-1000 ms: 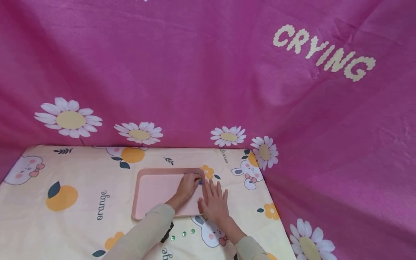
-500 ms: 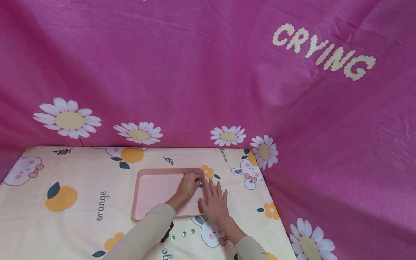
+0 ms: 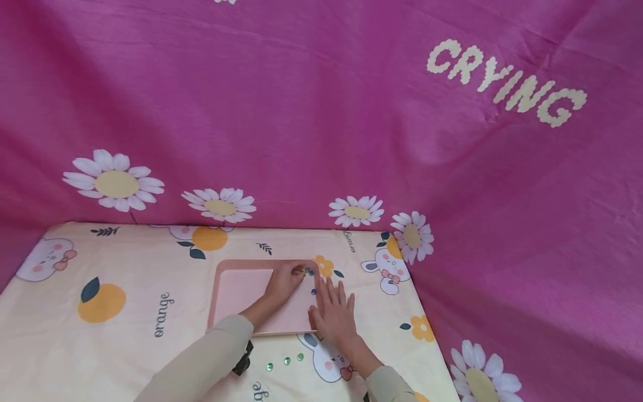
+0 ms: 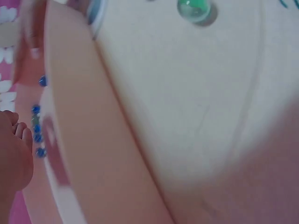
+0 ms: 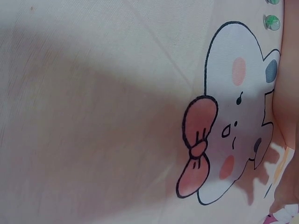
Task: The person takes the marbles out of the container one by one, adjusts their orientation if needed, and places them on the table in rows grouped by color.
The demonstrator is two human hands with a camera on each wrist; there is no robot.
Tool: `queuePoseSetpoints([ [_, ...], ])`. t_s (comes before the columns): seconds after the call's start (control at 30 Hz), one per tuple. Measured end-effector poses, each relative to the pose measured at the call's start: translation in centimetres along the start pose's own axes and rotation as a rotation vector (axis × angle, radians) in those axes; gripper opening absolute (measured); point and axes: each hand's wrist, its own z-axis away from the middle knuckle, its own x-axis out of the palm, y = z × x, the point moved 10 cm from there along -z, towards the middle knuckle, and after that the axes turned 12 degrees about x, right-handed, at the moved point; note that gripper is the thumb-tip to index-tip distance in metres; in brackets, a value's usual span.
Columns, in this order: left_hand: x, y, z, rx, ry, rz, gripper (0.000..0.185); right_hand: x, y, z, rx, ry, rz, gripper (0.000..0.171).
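Left hand: the left hand (image 3: 283, 280) is stretched over the pink tray (image 3: 236, 293), fingers curled together at the far right corner; a small blue bead (image 3: 307, 272) is seen at the fingertips, but whether it is pinched cannot be told.
Right hand: the right hand (image 3: 335, 312) is laid flat, fingers straight and spread, holding nothing, against the tray's right rim.
Beads: blue ones are lined along the tray's right edge (image 4: 37, 128); three green beads (image 3: 285, 362) are left on the cloth near the left sleeve.
Surface: the counter (image 3: 125, 335) is draped in a cream cloth printed with oranges and rabbits.
Room: a pink daisy sheet (image 3: 321, 111) lettered "CRYING" is hung behind.
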Motion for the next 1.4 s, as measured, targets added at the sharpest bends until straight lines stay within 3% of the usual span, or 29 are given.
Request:
queuePoseSetpoints([
  [0.27,-4.5,0.5,0.5,-0.060,0.107,0.125,0.018,0.1,-0.1,0.0,-0.010,0.009,0.020,0.072],
  [0.53,-6.3,2.4,2.5,-0.046,0.103,0.194,0.018,0.3,0.0,0.0,-0.010,0.025,0.010,0.072],
  [0.8,-6.8,4.4,6.2,-0.105,0.042,0.213,0.019,0.2,0.0,0.1,-0.017,0.049,0.023,0.072],
  [1.0,-7.4,4.9,10.0,-0.185,-0.024,0.255,0.018,0.2,-0.1,0.1,-0.009,0.037,0.004,0.072],
  [1.2,-8.0,5.8,13.9,-0.172,-0.054,0.277,0.017,0.2,-0.2,0.0,-0.013,0.037,-0.002,0.071],
  [1.4,-7.7,5.2,17.2,-0.227,-0.089,0.253,0.016,0.2,-0.2,0.0,-0.007,0.029,0.012,0.071],
])
